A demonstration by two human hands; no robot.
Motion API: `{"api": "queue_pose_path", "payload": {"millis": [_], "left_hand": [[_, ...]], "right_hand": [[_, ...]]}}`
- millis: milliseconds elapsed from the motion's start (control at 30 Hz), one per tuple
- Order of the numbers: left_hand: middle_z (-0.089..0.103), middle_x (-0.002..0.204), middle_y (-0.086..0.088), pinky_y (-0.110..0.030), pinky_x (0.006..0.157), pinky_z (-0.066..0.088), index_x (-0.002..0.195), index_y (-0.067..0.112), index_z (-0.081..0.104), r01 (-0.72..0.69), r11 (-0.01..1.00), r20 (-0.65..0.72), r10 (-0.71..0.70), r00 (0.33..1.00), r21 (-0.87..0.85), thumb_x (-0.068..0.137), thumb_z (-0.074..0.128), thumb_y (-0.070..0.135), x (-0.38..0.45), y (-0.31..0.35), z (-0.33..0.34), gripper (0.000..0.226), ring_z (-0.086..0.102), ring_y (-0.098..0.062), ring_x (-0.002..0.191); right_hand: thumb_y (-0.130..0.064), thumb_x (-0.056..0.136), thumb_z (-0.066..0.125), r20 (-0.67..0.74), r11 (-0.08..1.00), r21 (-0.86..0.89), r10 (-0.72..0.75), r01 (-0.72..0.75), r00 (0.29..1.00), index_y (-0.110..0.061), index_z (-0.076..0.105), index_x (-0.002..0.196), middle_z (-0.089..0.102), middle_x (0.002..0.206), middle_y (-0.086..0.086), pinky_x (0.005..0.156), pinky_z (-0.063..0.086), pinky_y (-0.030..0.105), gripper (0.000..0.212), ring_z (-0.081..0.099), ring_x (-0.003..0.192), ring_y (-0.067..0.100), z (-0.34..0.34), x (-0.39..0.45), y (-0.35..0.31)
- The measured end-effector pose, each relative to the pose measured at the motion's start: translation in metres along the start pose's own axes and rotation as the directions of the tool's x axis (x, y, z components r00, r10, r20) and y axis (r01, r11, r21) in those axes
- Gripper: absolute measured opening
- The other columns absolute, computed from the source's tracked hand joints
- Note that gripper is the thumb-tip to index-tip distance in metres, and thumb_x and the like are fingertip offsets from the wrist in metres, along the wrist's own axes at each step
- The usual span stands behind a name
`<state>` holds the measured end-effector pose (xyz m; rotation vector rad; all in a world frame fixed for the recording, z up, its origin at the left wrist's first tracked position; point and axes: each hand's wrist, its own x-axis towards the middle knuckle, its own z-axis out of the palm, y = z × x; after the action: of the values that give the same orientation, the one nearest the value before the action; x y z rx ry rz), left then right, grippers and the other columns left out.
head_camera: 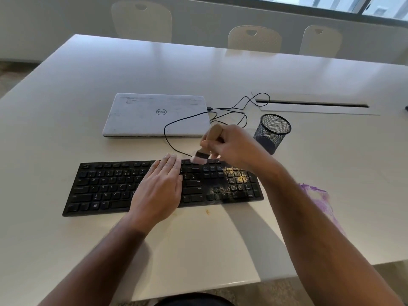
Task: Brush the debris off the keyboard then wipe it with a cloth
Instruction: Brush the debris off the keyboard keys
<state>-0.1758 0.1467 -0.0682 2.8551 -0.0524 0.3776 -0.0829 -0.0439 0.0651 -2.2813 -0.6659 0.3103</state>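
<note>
Currently: left hand flat, pinning light, rigid keyboard; right hand grips brush handle; soft bristles near crumbs.

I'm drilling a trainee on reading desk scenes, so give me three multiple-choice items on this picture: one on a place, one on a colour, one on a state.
1. Where does the debris lie on the keyboard?
A. left end B. middle C. right end
2. What colour is the cloth?
A. purple and white B. green C. black
3. What state is the laptop in?
A. open B. closed C. upside down on the floor

Answers: 1 C, yellow crumbs sit on the number pad; 2 A, it shows beside the right forearm; 3 B, its lid lies flat, logo up.
</note>
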Motion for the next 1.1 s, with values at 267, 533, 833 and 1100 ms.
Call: {"api": "queue_pose_path", "payload": {"millis": [267,533,833,1100], "left_hand": [[0.031,0.164,-0.008,-0.037,0.127,0.018,0.157,0.009,0.033,0.002,1.000,0.009,-0.002,1.000,-0.015,0.104,0.023,0.035,0.000,-0.001,0.000,0.060,0.019,-0.015,0.154],[0.030,0.164,-0.008,-0.036,0.127,0.015,0.157,0.009,0.032,-0.001,1.000,0.009,0.001,1.000,-0.007,0.104,0.021,0.037,0.000,0.000,0.000,0.061,0.019,-0.015,0.154],[0.030,0.164,-0.008,-0.036,0.127,0.015,0.157,0.009,0.032,0.001,1.000,0.009,-0.001,1.000,-0.014,0.104,0.023,0.036,-0.001,-0.001,0.000,0.060,0.018,-0.015,0.154],[0.030,0.164,-0.007,-0.036,0.127,0.016,0.157,0.010,0.033,0.005,1.000,0.011,-0.005,1.000,-0.010,0.103,0.021,0.037,0.000,0.000,0.000,0.061,0.019,-0.015,0.154]], "right_hand": [[-0.023,0.102,0.069,0.106,0.989,-0.100,0.120,-0.109,0.987,-0.027,0.064,0.082,0.076,0.095,0.001,0.085,0.060,0.040,0.021,0.073,0.084,0.015,-0.017,0.007,0.022],[-0.025,0.103,0.067,-0.230,0.981,-0.114,0.127,-0.156,0.965,-0.011,0.074,0.092,0.072,0.074,-0.002,0.070,0.055,0.031,0.018,0.070,0.070,0.015,-0.024,0.003,0.028],[-0.019,0.097,0.059,-0.234,0.919,-0.304,0.183,-0.251,0.955,-0.004,0.059,0.068,0.068,0.068,0.011,0.064,0.054,0.039,0.033,0.069,0.066,0.030,-0.003,-0.023,0.030],[-0.027,0.104,0.061,-0.430,0.965,-0.135,0.146,-0.224,0.891,-0.014,0.064,0.079,0.067,0.068,-0.004,0.069,0.052,0.031,0.028,0.067,0.068,0.014,0.007,-0.018,0.031]]}}
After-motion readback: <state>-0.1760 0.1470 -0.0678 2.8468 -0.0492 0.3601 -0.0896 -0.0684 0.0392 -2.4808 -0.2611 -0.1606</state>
